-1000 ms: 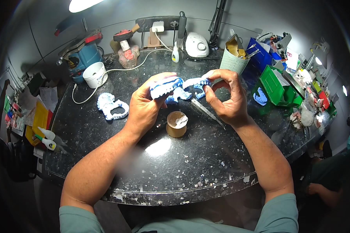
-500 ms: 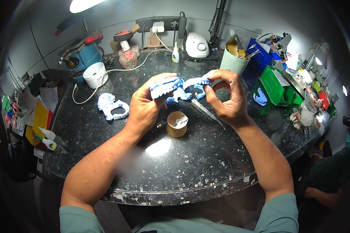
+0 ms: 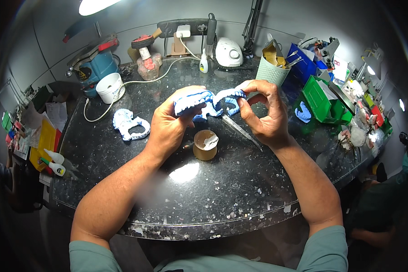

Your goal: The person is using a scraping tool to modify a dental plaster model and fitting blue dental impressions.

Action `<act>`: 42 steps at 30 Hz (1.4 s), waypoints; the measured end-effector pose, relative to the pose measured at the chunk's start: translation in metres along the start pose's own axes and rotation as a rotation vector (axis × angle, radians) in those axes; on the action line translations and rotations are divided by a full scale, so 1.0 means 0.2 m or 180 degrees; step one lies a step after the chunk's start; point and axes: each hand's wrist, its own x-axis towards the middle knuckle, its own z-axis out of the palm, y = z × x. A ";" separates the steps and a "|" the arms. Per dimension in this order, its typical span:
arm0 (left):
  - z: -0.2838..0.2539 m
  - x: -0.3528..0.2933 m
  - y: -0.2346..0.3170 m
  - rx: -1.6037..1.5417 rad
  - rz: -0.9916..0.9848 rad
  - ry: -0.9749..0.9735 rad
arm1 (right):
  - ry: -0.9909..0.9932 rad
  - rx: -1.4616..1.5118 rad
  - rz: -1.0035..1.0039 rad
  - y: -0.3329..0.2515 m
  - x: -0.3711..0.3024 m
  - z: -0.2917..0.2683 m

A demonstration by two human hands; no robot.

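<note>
My left hand (image 3: 167, 129) is closed around a blue dental cast (image 3: 192, 102), its row of teeth turned toward me. Between the thumb and fingers of my right hand (image 3: 268, 115), a thinner curved blue dental arch (image 3: 227, 94) is pinched by one end; its other end meets or nearly meets the cast. Beneath them on the bench lies more blue dental cast (image 3: 208, 111), partly hidden. A slim metal tool (image 3: 242, 128), perhaps tweezers, lies slanting close to my right hand. Nearer to me stands a small tan cup (image 3: 205, 151) with whitish material at its rim.
On the dark bench (image 3: 231, 190), another blue cast (image 3: 132, 125) lies left and a blue piece (image 3: 303, 112) right. Around the back stand a white tub (image 3: 110, 89), a dropper bottle (image 3: 204, 62), a ribbed bin (image 3: 271, 71) and a green box (image 3: 319, 102). Another person sits at far right.
Both hands and the blue pieces they hold stay nearly in place. The view has shifted very slightly.
</note>
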 end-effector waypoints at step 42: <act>0.00 0.00 -0.01 0.0062 -0.0111 0.0111 | -0.0054 0.1130 0.1455 -0.04 0.01 0.00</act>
